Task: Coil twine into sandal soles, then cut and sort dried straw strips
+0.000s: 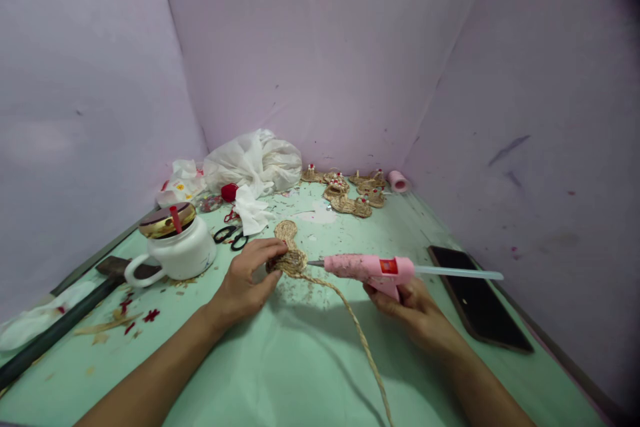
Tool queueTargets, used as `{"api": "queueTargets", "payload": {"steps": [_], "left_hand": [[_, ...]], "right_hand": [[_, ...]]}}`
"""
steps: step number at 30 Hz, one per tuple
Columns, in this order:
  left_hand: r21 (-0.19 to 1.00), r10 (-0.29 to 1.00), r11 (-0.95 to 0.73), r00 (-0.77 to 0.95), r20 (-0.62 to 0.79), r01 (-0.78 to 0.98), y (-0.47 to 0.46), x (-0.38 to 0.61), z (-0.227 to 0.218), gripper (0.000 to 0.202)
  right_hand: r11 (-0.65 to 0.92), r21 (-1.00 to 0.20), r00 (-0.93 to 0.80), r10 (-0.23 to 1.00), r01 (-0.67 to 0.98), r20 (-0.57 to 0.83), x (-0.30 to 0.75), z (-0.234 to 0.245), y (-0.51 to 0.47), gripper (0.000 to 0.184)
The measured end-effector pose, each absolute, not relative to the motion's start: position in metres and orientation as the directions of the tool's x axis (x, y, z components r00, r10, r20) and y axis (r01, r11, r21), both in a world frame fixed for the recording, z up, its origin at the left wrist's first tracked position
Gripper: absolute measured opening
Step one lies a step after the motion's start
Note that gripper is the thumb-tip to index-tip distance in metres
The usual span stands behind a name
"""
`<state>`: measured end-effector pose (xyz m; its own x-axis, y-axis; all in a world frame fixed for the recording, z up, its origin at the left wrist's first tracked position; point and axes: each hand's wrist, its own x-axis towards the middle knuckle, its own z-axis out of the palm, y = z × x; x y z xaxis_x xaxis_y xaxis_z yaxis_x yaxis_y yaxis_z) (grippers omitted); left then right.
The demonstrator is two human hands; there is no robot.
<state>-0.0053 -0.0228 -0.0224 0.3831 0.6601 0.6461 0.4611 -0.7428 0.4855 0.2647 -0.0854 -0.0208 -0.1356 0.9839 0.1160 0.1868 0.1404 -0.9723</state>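
My left hand (253, 277) is closed on a small sandal-shaped piece of coiled straw braid (287, 237), gripping its near end between thumb and fingers. From that end a loose straw cord (356, 320) runs down toward the bottom of the view. My right hand (410, 307) is wrapped around the handle of a pink hot glue gun (367, 268). Its metal nozzle points left and sits right beside the straw piece; whether it touches I cannot tell. A clear glue stick (463, 272) sticks out of the gun's back.
A white mug (185, 253) with a gold lid, a hammer (65, 317) and black scissors (231, 237) lie left. Behind are a white plastic bag (255, 160) and several small straw sandals (353, 203). A phone (477, 300) lies right. Walls enclose the green table.
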Motion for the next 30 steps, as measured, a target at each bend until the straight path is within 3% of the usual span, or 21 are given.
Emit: {"api": "queueTargets", "payload": {"steps": [30], "left_hand": [[0.457, 0.577, -0.816, 0.482, 0.659, 0.353, -0.0262, -0.0035, -0.0180, 0.033]], "right_hand": [[0.101, -0.981, -0.148, 0.986, 0.167, 0.077, 0.2668, -0.0245, -0.0853, 0.027]]}}
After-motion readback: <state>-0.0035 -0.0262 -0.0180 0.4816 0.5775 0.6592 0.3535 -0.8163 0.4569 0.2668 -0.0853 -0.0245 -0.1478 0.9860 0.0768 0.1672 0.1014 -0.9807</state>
